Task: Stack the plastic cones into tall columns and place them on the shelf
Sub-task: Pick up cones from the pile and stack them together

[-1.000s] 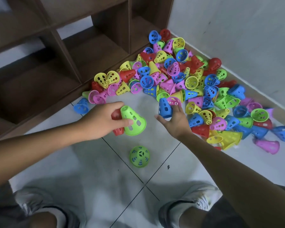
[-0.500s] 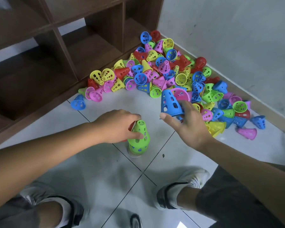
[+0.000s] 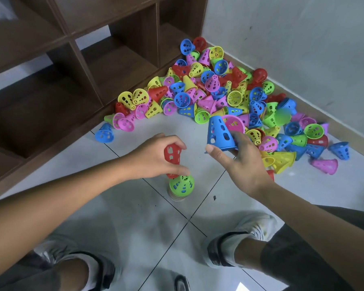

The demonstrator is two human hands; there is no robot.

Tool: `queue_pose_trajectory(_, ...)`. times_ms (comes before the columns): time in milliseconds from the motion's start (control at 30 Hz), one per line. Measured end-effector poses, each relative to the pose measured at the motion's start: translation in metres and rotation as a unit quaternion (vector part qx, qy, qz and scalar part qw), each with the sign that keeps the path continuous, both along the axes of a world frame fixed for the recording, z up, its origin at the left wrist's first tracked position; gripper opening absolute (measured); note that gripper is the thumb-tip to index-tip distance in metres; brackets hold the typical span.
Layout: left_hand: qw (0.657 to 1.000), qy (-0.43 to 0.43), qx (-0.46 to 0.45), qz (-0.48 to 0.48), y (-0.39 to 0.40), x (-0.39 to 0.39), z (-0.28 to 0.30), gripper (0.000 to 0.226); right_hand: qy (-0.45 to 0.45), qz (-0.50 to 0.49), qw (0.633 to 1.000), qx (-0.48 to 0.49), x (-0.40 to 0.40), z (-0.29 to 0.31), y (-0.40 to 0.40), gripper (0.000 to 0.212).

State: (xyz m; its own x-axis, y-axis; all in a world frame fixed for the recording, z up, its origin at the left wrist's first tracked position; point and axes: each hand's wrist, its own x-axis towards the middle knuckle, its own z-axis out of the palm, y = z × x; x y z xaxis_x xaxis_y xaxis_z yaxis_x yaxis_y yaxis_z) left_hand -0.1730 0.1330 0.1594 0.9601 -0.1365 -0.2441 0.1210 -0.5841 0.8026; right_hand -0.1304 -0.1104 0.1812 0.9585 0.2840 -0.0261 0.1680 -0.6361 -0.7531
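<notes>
A short stack of cones (image 3: 180, 189) stands on the tiled floor with a green cone on top. My left hand (image 3: 153, 159) grips a red perforated cone (image 3: 172, 154) just above and left of that stack. My right hand (image 3: 243, 162) holds a blue cone (image 3: 219, 133) and a pink cone (image 3: 233, 123) together, to the right of the stack. A big heap of loose cones (image 3: 214, 91) in several colours fills the corner by the wall. The dark wooden shelf (image 3: 88, 70) stands at the left and back.
My two feet in white shoes (image 3: 240, 238) are planted near the bottom of the view. A grey wall (image 3: 292, 38) with a skirting board closes off the right side. A lone blue cone (image 3: 104, 133) lies by the shelf base.
My left hand let go of the green cone now sitting on the stack and raised the red cone above it. My right hand lifted the blue and pink cones slightly.
</notes>
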Motion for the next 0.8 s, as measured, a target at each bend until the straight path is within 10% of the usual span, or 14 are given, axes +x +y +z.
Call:
queue_pose_trajectory(533, 0.973, 0.184, -0.141, -0.015, -0.032, -0.011, -0.002, 0.045, 0.036, -0.004, 0.999, -0.028, 0.001, -0.018, -0.018, 0.068)
queue_pose_trajectory(800, 0.965, 0.247, -0.076, -0.038, -0.035, -0.016, -0.022, 0.085, 0.050, 0.009, 0.998, -0.035, -0.006, -0.020, -0.019, 0.067)
